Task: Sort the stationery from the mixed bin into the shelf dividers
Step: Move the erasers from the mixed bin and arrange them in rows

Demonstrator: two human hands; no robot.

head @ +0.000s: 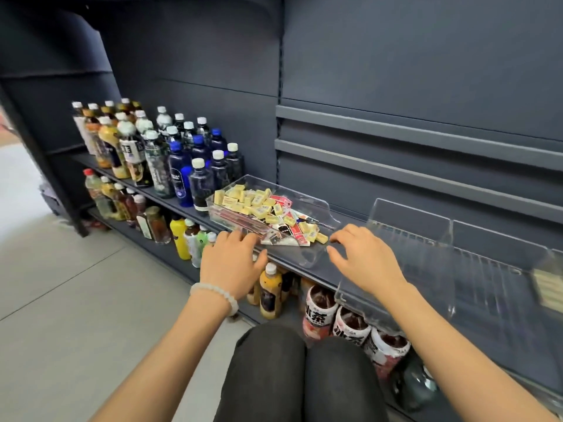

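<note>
Hands: left hand (pixel 233 263) and right hand (pixel 365 260) spread, empty, at clear bin (pixel 316 205) front.

A single head-worn wide-angle view looks forward and down from close range, facing a dark shelf (pixel 170 205) at an angle, with the wearer's forearms and knees filling the lower frame.

A shop: dark retail shelving (pixel 426 141) stocked with rows of drink bottles (pixel 170 159).

"茶" on bottom-shelf bottle labels (pixel 316 318) (large black characters), other print too small
</note>
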